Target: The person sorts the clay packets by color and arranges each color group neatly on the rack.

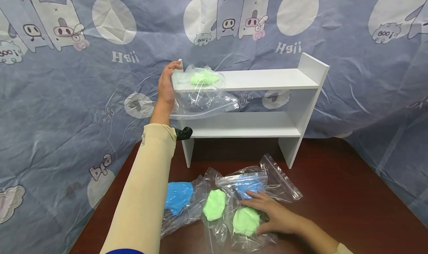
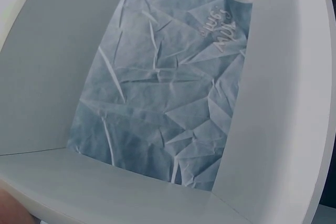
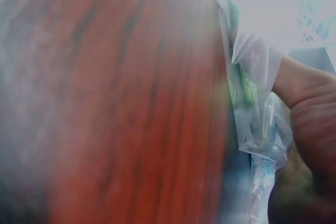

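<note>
Five bagged lumps in this setup, three green and two blue, all in clear plastic. Clock is from the person's side, facing the white shelf unit (image 1: 264,79) at 12 o'clock toward the back of the dark reddish desk (image 1: 334,194).

One green lump's bag (image 1: 204,76) is on the top board's left end, loose plastic drooping over the front edge. The left hand (image 1: 166,84) is at that bag's 9 o'clock, up by the unit's side panel. The thumb's hidden, so I can't tell if it's pinching anything.

Down on the desk there's a blue bag (image 1: 178,196) at 7 o'clock beside the sleeve (image 1: 143,183), then the middle green bag (image 1: 214,205) at 6, then the near green bag (image 1: 246,221) between 5 and 6. The right hand (image 1: 274,213) is over that last one from its 3 o'clock side, fingers spread apart, thumb near the lump. The other blue bag (image 1: 250,181) lies just past it, near those fingertips.

Cartoon-pig cloth (image 1: 160,31) hangs behind everything.
</note>
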Motion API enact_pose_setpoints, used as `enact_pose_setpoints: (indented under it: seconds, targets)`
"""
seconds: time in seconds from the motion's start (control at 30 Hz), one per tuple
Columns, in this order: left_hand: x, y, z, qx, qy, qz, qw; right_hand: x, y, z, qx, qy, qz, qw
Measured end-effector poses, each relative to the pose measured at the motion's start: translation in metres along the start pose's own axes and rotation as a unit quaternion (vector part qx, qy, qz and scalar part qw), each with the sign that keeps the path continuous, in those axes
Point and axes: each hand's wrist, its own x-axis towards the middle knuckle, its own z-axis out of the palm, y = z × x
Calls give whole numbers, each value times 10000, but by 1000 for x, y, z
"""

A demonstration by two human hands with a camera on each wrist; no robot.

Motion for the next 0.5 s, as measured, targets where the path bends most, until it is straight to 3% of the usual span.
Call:
enact_pose_setpoints:
  seconds: [0.5]
  targets:
    - [0,-1,0,42,76,-33,10000,-1,-5,-1,-276,245,80,9993]
